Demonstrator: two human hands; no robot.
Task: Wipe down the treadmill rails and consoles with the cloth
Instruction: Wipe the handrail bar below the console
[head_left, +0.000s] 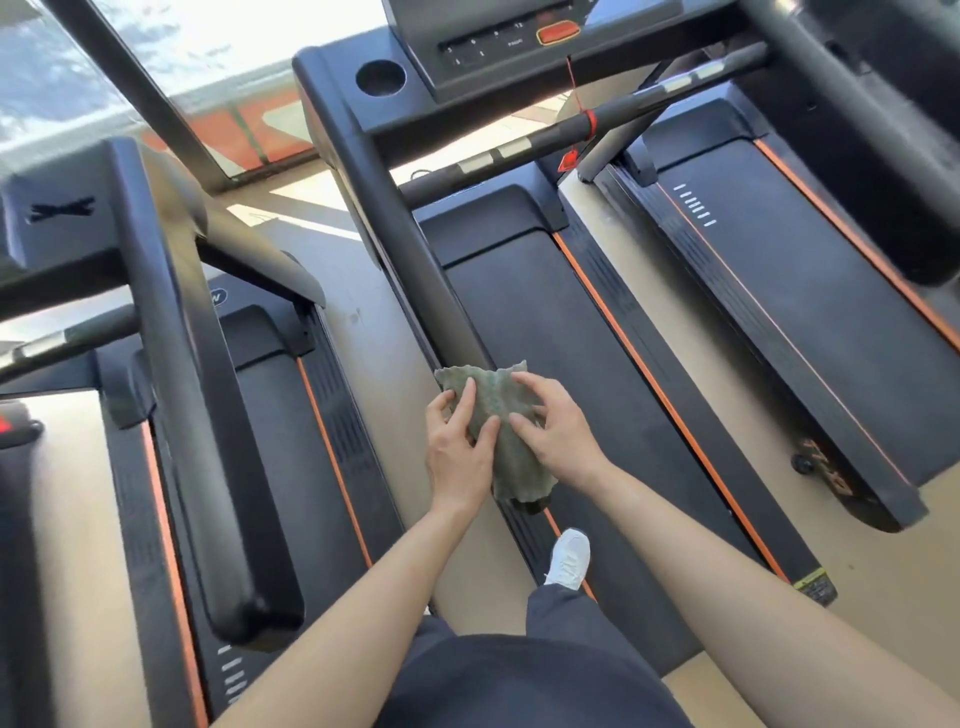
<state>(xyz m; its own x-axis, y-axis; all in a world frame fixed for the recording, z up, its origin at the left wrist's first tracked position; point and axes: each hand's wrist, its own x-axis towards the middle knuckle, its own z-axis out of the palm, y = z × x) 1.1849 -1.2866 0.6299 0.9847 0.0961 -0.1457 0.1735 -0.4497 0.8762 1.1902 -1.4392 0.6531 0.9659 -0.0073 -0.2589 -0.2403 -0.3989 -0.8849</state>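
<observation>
A grey-green cloth (501, 410) is draped over the near end of the middle treadmill's left rail (410, 249), a long black padded bar. My left hand (457, 447) holds the cloth's left side, thumb and fingers curled round it. My right hand (556, 426) pinches the cloth from the right, fingers bent on its top. The rail runs up to the console (519, 47), which has a round cup holder (380, 78) and an orange button (557, 32). A cross bar (571, 130) with silver grip plates lies below the console.
Another treadmill stands at the left with its own black rail (182, 395). A third treadmill's belt (810, 291) lies at the right. A red safety cord (576, 109) hangs from the console. My white shoe (569, 558) stands on the middle treadmill's side strip. Beige floor runs between the machines.
</observation>
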